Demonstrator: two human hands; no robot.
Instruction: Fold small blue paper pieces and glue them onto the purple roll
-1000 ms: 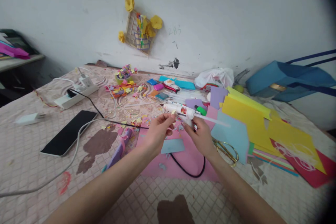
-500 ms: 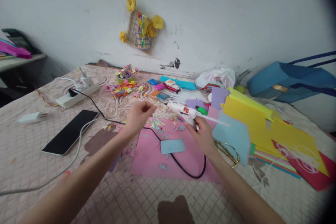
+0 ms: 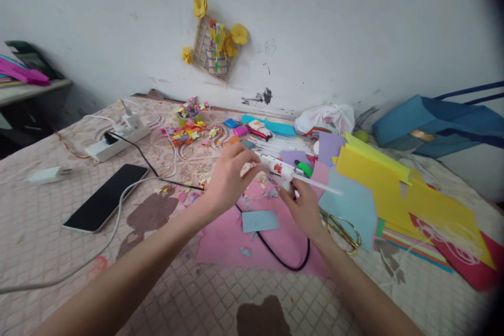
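A white glue gun [image 3: 279, 167] with a clear glue stick [image 3: 321, 185] out of its back is held above the pink sheet [image 3: 224, 244], its front pointing left. My right hand [image 3: 303, 205] is wrapped round its handle. My left hand [image 3: 234, 173] is at the gun's front end, with thumb and fingers curved round the nozzle area; whether they touch it is hard to see. A light blue paper rectangle [image 3: 260, 221] lies on the pink sheet, with the gun's black cable running under it. Small paper scraps [image 3: 271, 194] lie behind it.
Left: a black phone [image 3: 105, 197], a white power strip [image 3: 118, 143], a charger [image 3: 49, 174]. Behind: a pot of paper flowers [image 3: 191, 110], colored packets. Right: gold-handled scissors [image 3: 344, 231], yellow sheets [image 3: 370, 181], a blue bag [image 3: 437, 126].
My left hand has moved right, from free space left of the nozzle to the front end of the glue gun. My right hand still holds the gun in nearly the same place.
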